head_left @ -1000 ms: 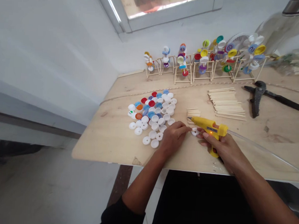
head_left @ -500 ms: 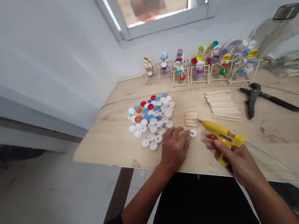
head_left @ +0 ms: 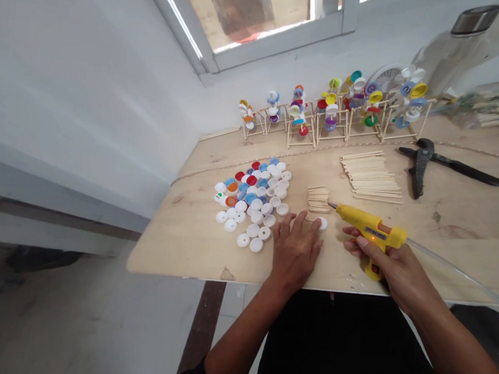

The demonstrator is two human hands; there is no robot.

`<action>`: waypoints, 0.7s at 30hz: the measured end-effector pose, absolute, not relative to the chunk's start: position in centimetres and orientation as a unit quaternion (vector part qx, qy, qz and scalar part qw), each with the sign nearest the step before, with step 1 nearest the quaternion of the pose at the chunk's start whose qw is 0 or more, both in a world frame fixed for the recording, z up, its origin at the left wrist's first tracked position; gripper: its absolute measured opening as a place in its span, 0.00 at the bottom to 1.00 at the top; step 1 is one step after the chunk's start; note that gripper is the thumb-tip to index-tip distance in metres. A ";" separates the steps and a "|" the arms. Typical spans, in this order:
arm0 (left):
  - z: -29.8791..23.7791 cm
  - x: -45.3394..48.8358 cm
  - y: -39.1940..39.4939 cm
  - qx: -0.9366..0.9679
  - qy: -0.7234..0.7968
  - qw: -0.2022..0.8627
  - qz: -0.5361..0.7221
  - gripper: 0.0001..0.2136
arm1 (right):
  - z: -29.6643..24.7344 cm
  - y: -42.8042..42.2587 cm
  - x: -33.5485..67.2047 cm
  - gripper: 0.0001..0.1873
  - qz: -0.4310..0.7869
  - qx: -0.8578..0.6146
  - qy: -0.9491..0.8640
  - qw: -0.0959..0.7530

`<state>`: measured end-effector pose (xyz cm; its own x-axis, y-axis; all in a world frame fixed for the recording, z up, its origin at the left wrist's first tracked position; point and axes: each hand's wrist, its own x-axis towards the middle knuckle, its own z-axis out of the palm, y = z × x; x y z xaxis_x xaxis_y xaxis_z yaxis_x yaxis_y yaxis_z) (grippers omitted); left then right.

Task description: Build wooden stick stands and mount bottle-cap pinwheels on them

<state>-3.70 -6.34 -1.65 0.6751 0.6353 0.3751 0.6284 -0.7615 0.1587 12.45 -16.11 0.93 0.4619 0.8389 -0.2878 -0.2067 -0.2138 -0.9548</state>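
My right hand (head_left: 387, 264) grips a yellow glue gun (head_left: 368, 228) by its handle, nozzle pointing left just above the wooden table (head_left: 420, 244). My left hand (head_left: 295, 248) lies flat on the table with its fingers spread, the fingertips touching a white bottle cap (head_left: 323, 223) that sits on a thin stick. A small stack of short wooden sticks (head_left: 318, 198) lies just beyond that cap. A cluster of white, blue, red and orange bottle caps (head_left: 255, 201) is spread to the left of my left hand.
Long wooden sticks (head_left: 372, 176) lie in a pile at the middle right, black cutters (head_left: 422, 162) beside them. Several stick-and-cap models (head_left: 336, 109) line the wall under the window. A clear bottle (head_left: 451, 50) stands at the back right. The glue stick trails right from the gun.
My right hand drew the glue gun back to the right, away from the white cap. My left hand flattened and its fingers spread over the cap and stick.
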 end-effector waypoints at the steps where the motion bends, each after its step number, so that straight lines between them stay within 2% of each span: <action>1: -1.6 -3.7 -6.3 0.915 0.346 0.008 0.208 0.17 | 0.9 -16.1 12.5 0.26 0.456 -0.631 -0.248 0.577; 12: -1.5 -3.7 -6.3 0.914 0.347 0.025 0.210 0.17 | 0.6 -16.1 12.5 0.24 0.460 -0.631 -0.247 0.574; 21: -1.3 -4.9 -6.2 0.857 0.382 0.115 0.326 0.16 | 0.5 -16.2 12.9 0.23 0.453 -0.635 -0.264 0.568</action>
<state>-4.86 -6.15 -1.31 0.4955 0.7303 0.4703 0.5801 -0.6812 0.4465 12.88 -16.18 0.49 0.4513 0.8489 -0.2750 -0.1796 -0.2154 -0.9599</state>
